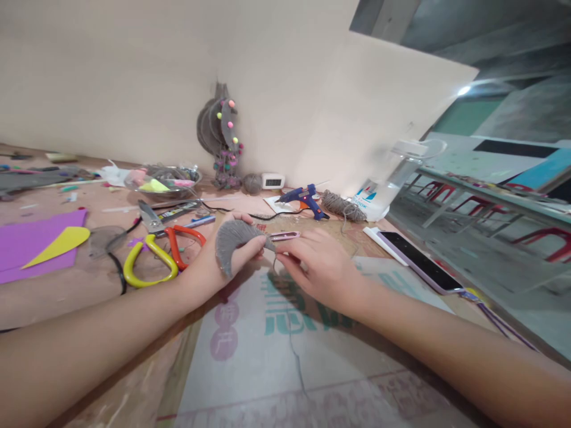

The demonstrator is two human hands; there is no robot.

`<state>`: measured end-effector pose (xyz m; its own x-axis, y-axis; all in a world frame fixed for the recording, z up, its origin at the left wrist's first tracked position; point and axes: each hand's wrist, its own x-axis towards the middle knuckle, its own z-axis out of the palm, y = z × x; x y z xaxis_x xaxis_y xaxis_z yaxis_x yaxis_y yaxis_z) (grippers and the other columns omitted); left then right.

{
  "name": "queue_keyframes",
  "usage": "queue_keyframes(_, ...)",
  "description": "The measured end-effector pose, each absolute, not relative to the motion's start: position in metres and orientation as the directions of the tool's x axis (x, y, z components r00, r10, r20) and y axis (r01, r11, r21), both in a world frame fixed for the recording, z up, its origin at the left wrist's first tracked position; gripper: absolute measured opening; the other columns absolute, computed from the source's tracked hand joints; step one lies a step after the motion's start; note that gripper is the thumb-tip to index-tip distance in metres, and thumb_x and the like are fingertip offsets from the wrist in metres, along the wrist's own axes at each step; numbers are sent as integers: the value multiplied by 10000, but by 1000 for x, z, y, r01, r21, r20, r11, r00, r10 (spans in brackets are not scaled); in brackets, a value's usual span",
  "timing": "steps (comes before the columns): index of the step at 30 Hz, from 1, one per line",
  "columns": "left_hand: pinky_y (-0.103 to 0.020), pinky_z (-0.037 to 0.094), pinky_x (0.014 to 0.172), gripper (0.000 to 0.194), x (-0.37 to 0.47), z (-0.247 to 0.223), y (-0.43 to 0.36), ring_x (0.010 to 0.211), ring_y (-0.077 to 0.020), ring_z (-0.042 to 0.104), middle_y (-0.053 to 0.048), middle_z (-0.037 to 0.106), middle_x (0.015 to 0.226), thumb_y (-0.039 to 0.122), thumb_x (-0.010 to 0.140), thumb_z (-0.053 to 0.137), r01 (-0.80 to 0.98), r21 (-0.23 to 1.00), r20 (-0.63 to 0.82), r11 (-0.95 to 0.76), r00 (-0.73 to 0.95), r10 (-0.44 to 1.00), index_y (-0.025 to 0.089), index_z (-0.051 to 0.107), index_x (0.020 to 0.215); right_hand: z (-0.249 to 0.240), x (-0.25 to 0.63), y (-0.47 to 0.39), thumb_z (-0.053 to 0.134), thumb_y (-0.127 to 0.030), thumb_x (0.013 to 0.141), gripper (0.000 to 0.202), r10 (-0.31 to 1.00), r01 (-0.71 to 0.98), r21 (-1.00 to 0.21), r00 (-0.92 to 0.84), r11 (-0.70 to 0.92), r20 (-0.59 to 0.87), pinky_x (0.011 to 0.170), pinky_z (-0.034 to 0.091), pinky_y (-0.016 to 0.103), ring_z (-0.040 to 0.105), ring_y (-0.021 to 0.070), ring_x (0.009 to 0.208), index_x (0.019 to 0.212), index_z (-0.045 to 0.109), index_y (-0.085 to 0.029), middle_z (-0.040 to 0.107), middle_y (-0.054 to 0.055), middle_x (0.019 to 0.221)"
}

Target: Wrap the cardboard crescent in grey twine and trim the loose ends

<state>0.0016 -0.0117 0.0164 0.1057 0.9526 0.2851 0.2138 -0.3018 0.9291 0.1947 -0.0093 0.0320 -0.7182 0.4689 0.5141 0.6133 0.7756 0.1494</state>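
The yarn-wrapped grey crescent [235, 236] is finely ridged and tapers to a narrow end. The left hand [239, 260] grips it; the right hand [323, 267] pinches that end.

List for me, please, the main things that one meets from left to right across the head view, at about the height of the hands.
Purple sheet → yellow handle → orange handle → grey crescent-shaped piece → right hand → phone.
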Motion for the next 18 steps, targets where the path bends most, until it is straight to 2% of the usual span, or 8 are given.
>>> queue_keyframes(6, -272, 462, 618, 101, 5, 19, -10, 680, -180, 597, 8, 611, 619, 310, 725, 584, 255, 930, 241, -263, 117, 964, 236, 518, 705, 32, 202, -1, 453, -256, 926, 186, 496, 641, 96, -672, 762, 550, 701, 381, 305, 552, 175, 736, 886, 617, -178, 673, 35, 786)
queue_keyframes(10, -290, 466, 625, 107, 6, 22, -10, 640, -180, 592, 8, 602, 580, 312, 721, 577, 259, 926, 251, -275, 122, 960, 238, 520, 668, 29, 204, 1, 455, -262, 923, 198, 512, 659, 92, -657, 746, 553, 690, 387, 309, 561, 178, 721, 880, 629, -176, 681, 34, 782)
queue_keyframes(13, -291, 464, 622, 111, 5, 18, -8, 588, -164, 590, 13, 605, 582, 319, 734, 569, 238, 928, 266, -288, 121, 956, 231, 517, 693, 29, 205, 3, 463, -250, 915, 190, 519, 662, 79, -650, 745, 555, 705, 397, 307, 572, 181, 748, 891, 633, -168, 681, 42, 799)
queue_keyframes(18, -275, 461, 603, 197, 2, 9, -1, 551, -156, 607, 48, 618, 575, 333, 732, 591, 190, 943, 251, -272, 126, 960, 233, 484, 863, 28, 207, 7, 495, -238, 895, 157, 559, 688, 43, -622, 724, 549, 700, 396, 299, 572, 179, 744, 887, 638, -172, 683, 39, 793)
